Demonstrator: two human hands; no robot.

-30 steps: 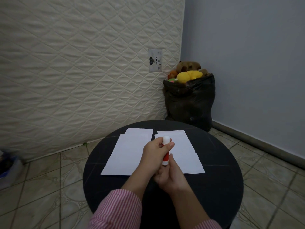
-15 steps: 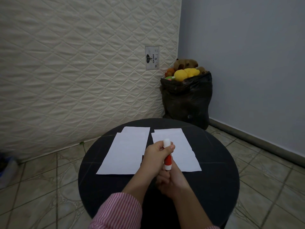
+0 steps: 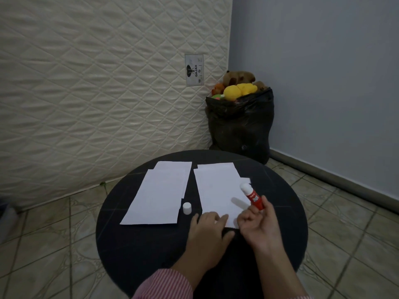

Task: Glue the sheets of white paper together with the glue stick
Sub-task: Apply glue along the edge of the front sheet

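The glue stick is in our right hand, pinched near its red lower end between the thumb and the fingertips, with the other fingers loosely curled below it. It tilts up and to the left, its white uncapped tip held over the right edge of the right-hand stack of white paper. We cannot tell whether the tip touches the sheet. Its shadow falls on the paper just below it.

Our left hand lies flat, fingers fairly straight and spread a little, pressing on the near edge of that same stack. It holds nothing. The sleeve on that arm is striped pink and white.

The white cap stands upright on the round black table, in the gap between the two stacks and just ahead of our left hand. The left-hand stack of white paper lies apart from the right one, with one sheet showing slightly offset behind the top one. A small corner of another sheet sticks out at the right edge of the right stack, near the glue tip.

Beyond the table a quilted cream mattress leans upright with a label reading GAJAH. In the corner stands a black plastic bag filled with plush toys, against a pale blue wall. The floor is tiled.
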